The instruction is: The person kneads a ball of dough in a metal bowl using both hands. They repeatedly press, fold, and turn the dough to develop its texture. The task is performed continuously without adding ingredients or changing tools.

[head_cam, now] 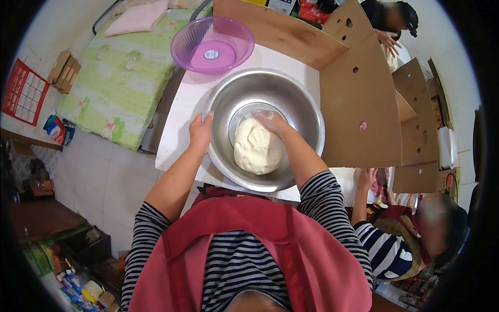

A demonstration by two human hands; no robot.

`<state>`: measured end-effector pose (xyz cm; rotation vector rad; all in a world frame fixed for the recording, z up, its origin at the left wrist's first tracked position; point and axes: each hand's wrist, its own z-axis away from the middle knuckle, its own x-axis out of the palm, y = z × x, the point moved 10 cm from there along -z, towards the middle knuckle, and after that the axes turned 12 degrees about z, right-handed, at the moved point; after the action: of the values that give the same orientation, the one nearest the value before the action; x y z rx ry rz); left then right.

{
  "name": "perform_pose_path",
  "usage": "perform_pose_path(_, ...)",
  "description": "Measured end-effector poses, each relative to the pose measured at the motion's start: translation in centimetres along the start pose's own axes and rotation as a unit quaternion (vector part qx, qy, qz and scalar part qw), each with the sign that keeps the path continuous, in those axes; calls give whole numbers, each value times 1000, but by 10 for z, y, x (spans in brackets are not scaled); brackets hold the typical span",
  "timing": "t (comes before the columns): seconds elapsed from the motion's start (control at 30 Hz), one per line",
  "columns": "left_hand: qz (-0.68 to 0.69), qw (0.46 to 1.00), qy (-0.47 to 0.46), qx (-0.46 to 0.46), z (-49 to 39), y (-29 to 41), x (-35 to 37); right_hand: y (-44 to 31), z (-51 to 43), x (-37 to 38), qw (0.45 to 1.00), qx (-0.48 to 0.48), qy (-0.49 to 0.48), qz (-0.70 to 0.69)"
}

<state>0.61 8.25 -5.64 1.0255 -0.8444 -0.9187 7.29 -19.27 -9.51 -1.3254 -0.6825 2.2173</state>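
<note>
A large stainless steel bowl (302,101) stands on a white table (177,128) before me. In it lies a big lump of pale dough (257,150), folded and creased on top. My left hand (201,132) grips the bowl's left rim, thumb up at the edge. My right hand (271,120) is inside the bowl, its floury fingers pressed against the dough's upper right side; some fingertips are hidden. A clear purple plastic basin (212,45) stands just beyond the bowl, to the left.
Cardboard panels (358,105) and a wooden board (280,33) border the table on the right and far sides. A co-worker (397,238) handles meat at lower right; another person (390,23) is behind the cardboard. A bed with a green cover (117,85) stands left.
</note>
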Motion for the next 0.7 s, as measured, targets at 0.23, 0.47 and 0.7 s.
perform_pose_path(0.23,-3,1000,-10,-6,3,-3,-1,-145,113,1,912,-333,140,195)
perform_pose_path(0.47,6,1000,11,10,12,4,-4,-110,224,-44,893,-364,96,245)
perform_pose_path(0.7,20,1000,-7,-7,12,-3,8,-150,213,13,805,-501,196,249)
